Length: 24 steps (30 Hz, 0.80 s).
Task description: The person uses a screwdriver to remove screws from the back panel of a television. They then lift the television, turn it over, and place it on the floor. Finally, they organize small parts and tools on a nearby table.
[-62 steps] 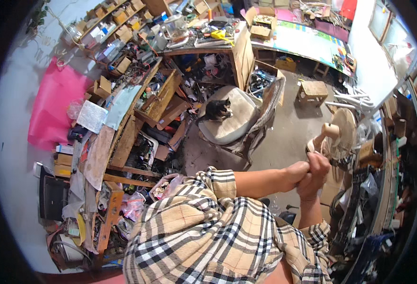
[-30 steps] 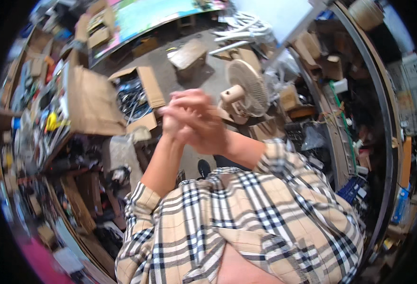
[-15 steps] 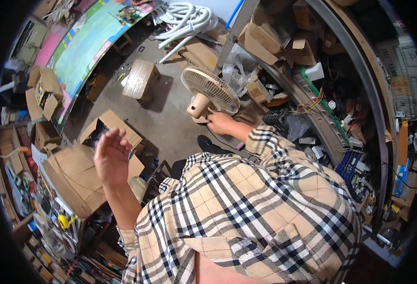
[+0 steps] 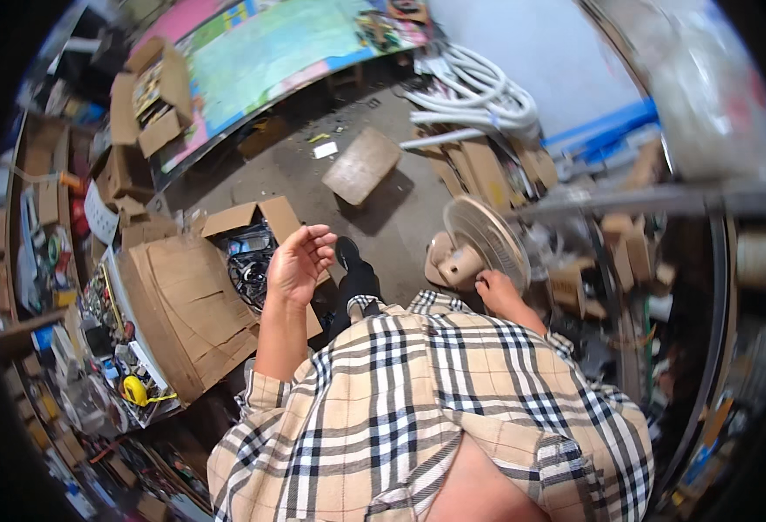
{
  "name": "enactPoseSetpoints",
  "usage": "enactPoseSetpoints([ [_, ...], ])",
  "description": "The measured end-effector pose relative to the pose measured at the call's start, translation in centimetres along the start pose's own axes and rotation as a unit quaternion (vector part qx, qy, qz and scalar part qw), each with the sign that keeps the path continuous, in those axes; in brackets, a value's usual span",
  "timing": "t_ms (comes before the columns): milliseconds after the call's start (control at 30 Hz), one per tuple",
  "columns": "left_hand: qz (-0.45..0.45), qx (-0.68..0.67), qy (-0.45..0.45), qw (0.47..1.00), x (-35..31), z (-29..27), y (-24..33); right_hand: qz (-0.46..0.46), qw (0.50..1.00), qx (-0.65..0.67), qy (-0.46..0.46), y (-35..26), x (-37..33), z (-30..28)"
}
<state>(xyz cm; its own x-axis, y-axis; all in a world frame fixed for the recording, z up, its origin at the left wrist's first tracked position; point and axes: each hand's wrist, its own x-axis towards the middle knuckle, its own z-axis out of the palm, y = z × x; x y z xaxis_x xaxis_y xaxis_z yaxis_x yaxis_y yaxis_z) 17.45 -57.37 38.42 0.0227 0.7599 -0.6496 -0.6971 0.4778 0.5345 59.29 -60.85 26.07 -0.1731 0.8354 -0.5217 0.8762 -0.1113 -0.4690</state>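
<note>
A beige electric fan (image 4: 463, 267) with a round wire guard stands in front of me, right of the middle. My right hand (image 4: 500, 293) is at the back of it, its fingers curled in against the fan beside the motor housing. The fingertips are partly hidden, but the hand looks closed on the fan. My left hand (image 4: 296, 268) is raised at the left with nothing in it, palm turned inward and fingers loosely spread. Below and behind that hand is an open cardboard box (image 4: 226, 219) holding dark cables.
A small wooden stool (image 4: 361, 165) stands on the concrete floor (image 4: 292, 178). Beyond it are a colourful table (image 4: 287, 48) and coiled white hose (image 4: 487, 91). Crowded shelves line the left, with a yellow tape measure (image 4: 135, 391). A metal-framed rack (image 4: 705, 287) runs along the right.
My view has swung to the right, so the stool and table sit farther right in it. My right hand stays at the fan, which now appears lower and closer to me. My left hand remains raised.
</note>
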Motion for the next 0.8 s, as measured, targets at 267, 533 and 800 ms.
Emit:
enactPoseSetpoints([
  [267,0.044,-0.038,0.057,0.997,-0.5,-16.5,17.3,-0.091,0.992,-0.07,-0.053,-26.1,5.8,-1.4],
  [533,-0.024,0.03,0.115,0.993,4.2,-20.5,19.7,-0.092,0.992,-0.077,-0.028,-30.7,10.8,-2.3],
  [800,-0.071,0.092,0.208,0.971,4.5,-19.6,18.1,-0.112,0.986,-0.077,-0.095,-29.5,20.9,-4.0],
])
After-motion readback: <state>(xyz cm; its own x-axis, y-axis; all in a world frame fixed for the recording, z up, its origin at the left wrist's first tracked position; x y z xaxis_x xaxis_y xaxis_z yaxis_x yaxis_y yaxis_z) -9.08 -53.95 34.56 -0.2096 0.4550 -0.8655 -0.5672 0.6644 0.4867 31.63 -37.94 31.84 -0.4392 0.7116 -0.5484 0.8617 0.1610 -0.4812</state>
